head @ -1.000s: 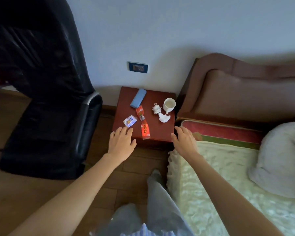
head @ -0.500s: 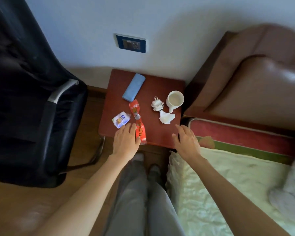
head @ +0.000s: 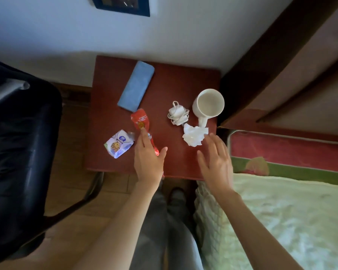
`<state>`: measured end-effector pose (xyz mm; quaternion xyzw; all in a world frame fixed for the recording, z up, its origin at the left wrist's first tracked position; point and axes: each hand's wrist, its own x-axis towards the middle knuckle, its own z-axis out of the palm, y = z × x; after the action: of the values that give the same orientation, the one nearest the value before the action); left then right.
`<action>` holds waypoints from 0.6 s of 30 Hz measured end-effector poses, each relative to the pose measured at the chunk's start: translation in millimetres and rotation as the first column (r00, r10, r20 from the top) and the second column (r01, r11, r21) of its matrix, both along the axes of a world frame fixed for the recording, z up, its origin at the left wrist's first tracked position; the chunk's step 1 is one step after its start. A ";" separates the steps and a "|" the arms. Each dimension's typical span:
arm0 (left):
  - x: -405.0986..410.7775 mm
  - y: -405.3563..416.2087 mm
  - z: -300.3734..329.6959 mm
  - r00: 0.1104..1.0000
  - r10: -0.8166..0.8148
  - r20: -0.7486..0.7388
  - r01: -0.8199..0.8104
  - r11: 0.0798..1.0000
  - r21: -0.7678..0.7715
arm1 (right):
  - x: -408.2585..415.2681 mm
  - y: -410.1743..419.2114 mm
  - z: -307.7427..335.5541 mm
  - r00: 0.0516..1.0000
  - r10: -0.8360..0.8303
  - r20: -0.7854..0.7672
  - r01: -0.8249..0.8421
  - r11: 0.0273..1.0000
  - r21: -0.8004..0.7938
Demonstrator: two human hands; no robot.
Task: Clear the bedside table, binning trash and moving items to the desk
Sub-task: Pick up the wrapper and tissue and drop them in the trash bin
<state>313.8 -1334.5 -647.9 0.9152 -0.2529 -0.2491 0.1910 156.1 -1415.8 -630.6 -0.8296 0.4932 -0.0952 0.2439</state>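
Nothing looks cleared yet: all six things sit on the red-brown worktop (head: 109, 78), so the binning and the carrying to the desk are both ahead. Neither bin nor desk shows in this view.

Trash, by my reading: the red snack wrapper (head: 140, 121) near the middle, the white-and-blue wrapper (head: 118, 143) just left of it near the left edge, and the crumpled tissue (head: 194, 135) toward the right. Things to keep, likely: the blue case (head: 136, 89) at the back left, the coiled white charger cable (head: 178, 113) in the middle, and the white mug (head: 209, 105) at the right rim, its handle touching the tissue.

The left hand (head: 147, 155) lies flat with straight fingers on the lower part of the red snack wrapper, thumb spread, gripping nothing. The right hand (head: 216, 159) hovers wide with spread fingers just beside the tissue, not plainly touching it; it holds nothing.

Room is tight on both flanks: a black office chair (head: 23, 145) stands near the left edge and the bed (head: 281, 201) with its brown headboard (head: 293, 55) butts against the right side, the wall (head: 47, 36) behind. The open way out is toward the person, over the front edge. The mug at the rim could tip if knocked
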 end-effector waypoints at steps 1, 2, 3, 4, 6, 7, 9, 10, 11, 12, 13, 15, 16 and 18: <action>-1.5 -2.7 -3.8 1.000 0.010 0.001 -0.010 1.000 -0.008 | -0.2 -1.2 -4.4 1.000 0.006 -0.006 -0.006 1.000 -0.002; -2.9 -4.2 -7.3 1.000 0.015 0.004 -0.015 1.000 -0.018 | -0.2 -2.3 -8.8 1.000 0.014 -0.013 -0.014 1.000 -0.004; -4.1 -4.5 -10.1 1.000 0.015 0.009 -0.015 0.999 -0.031 | 0.2 -3.2 -13.5 0.999 0.024 -0.021 -0.024 1.000 -0.004; -5.3 -3.7 -12.2 1.000 0.010 0.017 -0.009 0.999 -0.043 | 1.0 -3.9 -18.2 0.999 0.035 -0.032 -0.036 0.999 -0.009; -7.1 0.3 -14.9 0.999 -0.021 0.039 0.024 0.998 -0.057 | 3.9 -5.0 -26.9 0.997 0.063 -0.054 -0.065 0.998 -0.023; -7.7 2.9 -15.9 0.998 -0.043 0.046 0.046 0.997 -0.060 | 6.0 -5.9 -30.6 0.995 0.077 -0.058 -0.078 0.997 -0.028; -7.8 9.0 -17.0 0.996 -0.075 0.042 0.078 0.995 -0.067 | 11.4 -7.4 -36.6 0.993 0.101 -0.058 -0.104 0.994 -0.046; -6.9 12.4 -17.6 0.996 -0.086 0.035 0.088 0.994 -0.069 | 14.9 -8.2 -39.0 0.993 0.106 -0.058 -0.110 0.992 -0.058; -5.7 15.8 -17.2 0.996 -0.089 0.025 0.091 0.993 -0.073 | 18.5 -9.0 -41.7 0.993 0.106 -0.061 -0.109 0.992 -0.063; -4.2 19.5 -17.3 0.996 -0.083 0.012 0.084 0.993 -0.081 | 22.2 -9.5 -44.1 0.993 0.102 -0.065 -0.106 0.993 -0.057; -2.6 23.3 -17.0 0.998 -0.070 -0.008 0.069 0.993 -0.094 | 25.7 -9.8 -46.8 0.992 0.102 -0.074 -0.106 0.994 -0.040; 1.3 29.5 -15.5 0.997 -0.043 -0.066 0.034 0.990 -0.136 | 31.0 -10.0 -53.1 0.988 0.120 -0.101 -0.121 0.993 -0.003; 3.8 32.6 -15.4 0.994 -0.040 -0.097 0.024 0.986 -0.165 | 32.9 -9.9 -55.6 0.985 0.131 -0.110 -0.131 0.991 0.007; 9.5 38.5 -15.8 0.989 -0.051 -0.141 0.021 0.978 -0.209 | 36.0 -9.7 -57.7 0.986 0.132 -0.099 -0.134 0.991 -0.009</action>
<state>323.2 -1296.0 -663.7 0.8651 -0.2793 -0.2907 0.2985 192.1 -1425.4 -688.3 -0.8662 0.4474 -0.0416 0.2187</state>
